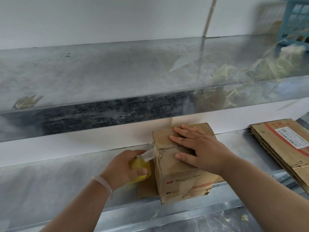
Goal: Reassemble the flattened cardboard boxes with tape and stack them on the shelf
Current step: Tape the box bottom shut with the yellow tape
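A brown cardboard box [180, 178] stands folded up on the lower metal shelf [58, 181]. My right hand [199, 148] lies flat on its top with fingers spread, pressing the flaps down. My left hand [127, 166] grips a yellowish roll of clear tape [142, 171] just left of the box. A strip of tape [148, 154] runs taut from the roll to the box's top left edge and across the flap seam. A loose flap [146, 190] sticks out at the box's lower left.
A stack of flattened cardboard boxes [284, 148] lies on the same shelf at the right. The upper metal shelf [117, 72] carries crumpled used tape [250, 69] and a blue plastic basket [296, 22] at the far right. A white wall backs both shelves.
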Tool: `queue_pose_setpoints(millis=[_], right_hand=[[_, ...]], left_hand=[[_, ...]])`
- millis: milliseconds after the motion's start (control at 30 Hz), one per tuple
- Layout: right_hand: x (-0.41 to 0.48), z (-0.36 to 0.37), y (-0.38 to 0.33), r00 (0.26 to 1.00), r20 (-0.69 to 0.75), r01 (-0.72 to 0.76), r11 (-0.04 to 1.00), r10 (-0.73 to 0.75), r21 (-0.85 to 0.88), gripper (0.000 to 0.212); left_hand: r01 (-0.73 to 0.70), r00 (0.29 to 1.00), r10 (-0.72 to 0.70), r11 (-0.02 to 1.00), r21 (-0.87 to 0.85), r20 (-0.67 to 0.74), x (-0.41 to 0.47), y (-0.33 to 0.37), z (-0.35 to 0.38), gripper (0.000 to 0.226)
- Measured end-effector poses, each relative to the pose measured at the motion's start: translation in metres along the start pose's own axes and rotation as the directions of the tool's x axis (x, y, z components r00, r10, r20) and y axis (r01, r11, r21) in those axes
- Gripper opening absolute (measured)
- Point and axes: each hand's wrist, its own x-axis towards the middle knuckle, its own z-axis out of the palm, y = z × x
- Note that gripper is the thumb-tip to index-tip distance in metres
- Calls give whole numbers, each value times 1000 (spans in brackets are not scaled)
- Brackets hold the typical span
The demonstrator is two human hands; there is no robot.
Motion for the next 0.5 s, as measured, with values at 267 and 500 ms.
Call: queue_pose_setpoints(millis=[267,500], right_hand=[[0,1,0,1000,-12,-2,1000,2,-3,72],[0,1,-3,1000,-12,4,999,-5,-44,74]], left_hand=[[208,938,-254,957,-203,-236,9,16,30,30],[308,949,-309,951,-26,-69,23,19,24,55]])
